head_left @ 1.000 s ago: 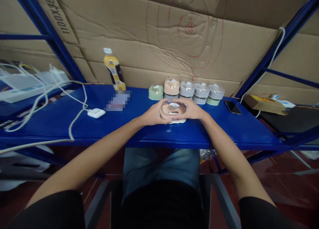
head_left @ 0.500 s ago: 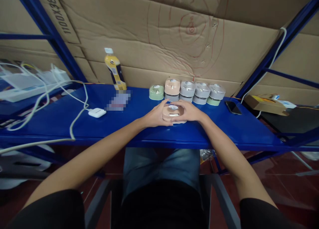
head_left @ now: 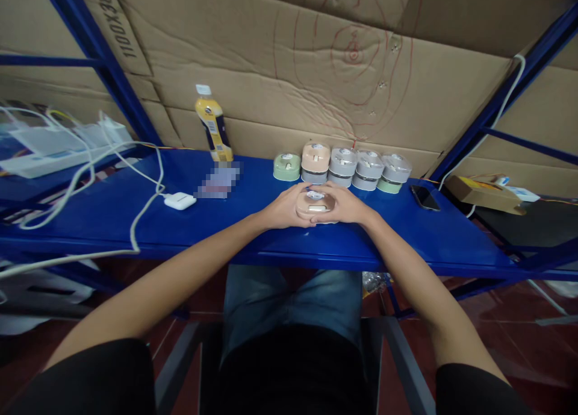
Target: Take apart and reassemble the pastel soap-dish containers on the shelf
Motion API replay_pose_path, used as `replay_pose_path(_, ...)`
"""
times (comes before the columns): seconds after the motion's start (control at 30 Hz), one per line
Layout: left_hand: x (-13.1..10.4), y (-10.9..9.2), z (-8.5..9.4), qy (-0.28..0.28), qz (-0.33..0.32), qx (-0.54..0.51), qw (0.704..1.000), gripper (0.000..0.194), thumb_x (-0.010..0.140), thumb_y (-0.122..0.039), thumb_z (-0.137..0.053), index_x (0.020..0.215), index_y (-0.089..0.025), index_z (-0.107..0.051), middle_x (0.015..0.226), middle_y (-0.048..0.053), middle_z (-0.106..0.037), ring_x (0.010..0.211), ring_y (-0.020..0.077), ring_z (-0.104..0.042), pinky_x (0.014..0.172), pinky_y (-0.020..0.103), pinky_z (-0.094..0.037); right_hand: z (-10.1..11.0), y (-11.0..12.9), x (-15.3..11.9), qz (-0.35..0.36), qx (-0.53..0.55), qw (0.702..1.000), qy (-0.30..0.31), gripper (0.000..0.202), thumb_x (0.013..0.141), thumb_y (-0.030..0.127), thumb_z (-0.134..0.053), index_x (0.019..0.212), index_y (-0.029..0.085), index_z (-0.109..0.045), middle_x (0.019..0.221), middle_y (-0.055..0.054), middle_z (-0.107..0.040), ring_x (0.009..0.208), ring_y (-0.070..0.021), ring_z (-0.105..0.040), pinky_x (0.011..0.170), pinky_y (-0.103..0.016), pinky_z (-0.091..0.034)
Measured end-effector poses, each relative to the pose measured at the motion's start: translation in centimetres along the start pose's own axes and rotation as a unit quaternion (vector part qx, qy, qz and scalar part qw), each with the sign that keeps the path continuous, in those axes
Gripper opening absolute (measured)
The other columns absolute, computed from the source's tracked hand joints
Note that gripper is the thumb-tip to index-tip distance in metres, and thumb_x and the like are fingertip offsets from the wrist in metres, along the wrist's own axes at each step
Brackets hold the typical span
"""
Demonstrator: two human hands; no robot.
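Observation:
A pinkish-tan lidded box with a clear top and a pale clasp is at the middle of the blue table. My left hand wraps round its left side and my right hand round its right side. The fingertips come close together at the front and back of the box. Just behind my hands stands a row of similar boxes: a single green one at the left, a peach one on a grey one, and stacked grey ones to the right.
A yellow bottle stands at the back left, near a white case and cables. A phone lies right of the boxes. Beyond it is an open carton. Cardboard rises behind.
The view has shifted slightly, moving the tabletop items a little to the right in the picture. Both hands remain round the box, with the fingers slightly closer together.

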State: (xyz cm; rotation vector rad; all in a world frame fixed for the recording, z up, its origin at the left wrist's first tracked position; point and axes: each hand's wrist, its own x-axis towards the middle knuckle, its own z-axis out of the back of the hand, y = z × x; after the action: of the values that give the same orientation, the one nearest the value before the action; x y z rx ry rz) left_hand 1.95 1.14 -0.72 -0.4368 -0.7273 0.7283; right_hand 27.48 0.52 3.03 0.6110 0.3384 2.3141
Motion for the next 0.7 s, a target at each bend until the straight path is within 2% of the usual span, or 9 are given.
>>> replay_pose_path(0.13, -0.2, -0.5, 0.8, -0.021, 0.004, 0.017, 1.000, 0.104, 0.063, -0.059, -0.096, 0.154, -0.024, -0.059, 0.159, 0.017, -0.067, 0.147, 0.0462, -0.064, 0.127, 0.062, -0.049, -0.2, -0.7, 0.0, -0.008, 0.035, 0.999, -0.021, 0.114, 0.070, 0.087, -0.089, 0.165, 0.032, -0.058, 0.149, -0.014, -0.069, 0.138, -0.0437, -0.065, 0.121, -0.066, -0.052)
replay_pose_path(0.23, -0.2, -0.4, 2.5, -0.096, 0.046, 0.000, 0.994, 0.097, 0.065, -0.060, -0.096, 0.148, -0.022, -0.062, 0.149, 0.016, -0.073, 0.138, 0.0442, -0.069, 0.123, 0.062, -0.053, 0.7, -1.6, -0.2, -0.054, 0.052, 0.990, -0.119, 0.094, 0.090, 0.091, -0.066, 0.162, 0.030, -0.059, 0.154, -0.014, -0.068, 0.141, -0.0411, -0.064, 0.122, -0.061, -0.053)
replay_pose_path(0.3, 0.6, 0.0, 4.2, -0.197, 0.093, 0.000, 0.976, 0.094, 0.067, -0.056, -0.097, 0.147, -0.021, -0.060, 0.147, 0.016, -0.072, 0.137, 0.0422, -0.070, 0.122, 0.061, -0.053, 2.0, -2.6, -0.5, -0.091, 0.043, 0.970, -0.222, 0.077, 0.105, 0.085, -0.043, 0.152, 0.028, -0.065, 0.148, -0.015, -0.070, 0.138, -0.0382, -0.065, 0.122, -0.059, -0.052)
replay_pose_path(0.37, 2.1, 0.6, 5.7, -0.314, 0.166, 0.027, 0.935, 0.092, 0.071, -0.052, -0.097, 0.147, -0.019, -0.056, 0.149, 0.018, -0.069, 0.142, 0.0422, -0.066, 0.124, 0.060, -0.052, 3.7, -4.4, -1.0, -0.139, 0.010, 0.932, -0.335, 0.072, 0.110, 0.077, -0.031, 0.140, 0.025, -0.070, 0.140, -0.017, -0.071, 0.138, -0.0389, -0.063, 0.125, -0.061, -0.048)
replay_pose_path(0.43, 4.3, 1.2, 6.8, -0.374, 0.238, 0.046, 0.895, 0.089, 0.074, -0.050, -0.097, 0.145, -0.020, -0.054, 0.150, 0.019, -0.065, 0.146, 0.0428, -0.062, 0.126, 0.060, -0.050, 5.6, -6.8, -1.8, -0.216, -0.041, 0.872, -0.438, 0.071, 0.111, 0.073, -0.028, 0.133, 0.021, -0.070, 0.136, -0.022, -0.069, 0.142, -0.0425, -0.059, 0.127, -0.067, -0.042)
replay_pose_path(0.5, 6.7, 1.6, 7.0, -0.389, 0.282, 0.045, 0.876, 0.087, 0.074, -0.046, -0.100, 0.142, -0.018, -0.053, 0.148, 0.022, -0.064, 0.150, 0.0457, -0.057, 0.129, 0.062, -0.046, 7.2, -9.6, -2.7, -0.296, -0.084, 0.795, -0.523, 0.070, 0.111, 0.069, -0.026, 0.137, 0.017, -0.066, 0.141, -0.026, -0.062, 0.148, -0.0453, -0.054, 0.128, -0.072, -0.037)
replay_pose_path(0.57, 8.8, 1.9, 6.4, -0.381, 0.290, 0.036, 0.877, 0.085, 0.075, -0.042, -0.101, 0.140, -0.018, -0.052, 0.152, 0.025, -0.059, 0.156, 0.0508, -0.049, 0.132, 0.066, -0.042, 8.3, -12.4, -3.6, -0.344, -0.099, 0.746, -0.562, 0.072, 0.110, 0.069, -0.030, 0.142, 0.014, -0.062, 0.148, -0.030, -0.058, 0.152, -0.0454, -0.052, 0.129, -0.070, -0.035)
replay_pose_path(0.63, 10.3, 2.0, 5.3, -0.378, 0.316, 0.020, 0.870, 0.086, 0.075, -0.038, -0.101, 0.141, -0.017, -0.050, 0.156, 0.030, -0.052, 0.159, 0.0543, -0.044, 0.131, 0.068, -0.041, 9.0, -14.7, -4.2, -0.374, -0.076, 0.731, -0.566, 0.078, 0.107, 0.072, -0.032, 0.149, 0.010, -0.058, 0.154, -0.032, -0.056, 0.157, -0.0443, -0.050, 0.132, -0.066, -0.034)
replay_pose_path(0.7, 11.4, 2.0, 4.0, -0.383, 0.340, 0.009, 0.859, 0.088, 0.076, -0.039, -0.101, 0.142, -0.015, -0.048, 0.158, 0.033, -0.048, 0.158, 0.0561, -0.044, 0.129, 0.069, -0.042, 9.3, -16.4, -4.7, -0.389, -0.035, 0.742, -0.545, 0.085, 0.106, 0.075, -0.025, 0.155, 0.011, -0.053, 0.160, -0.031, -0.054, 0.159, -0.0434, -0.049, 0.133, -0.066, -0.034)
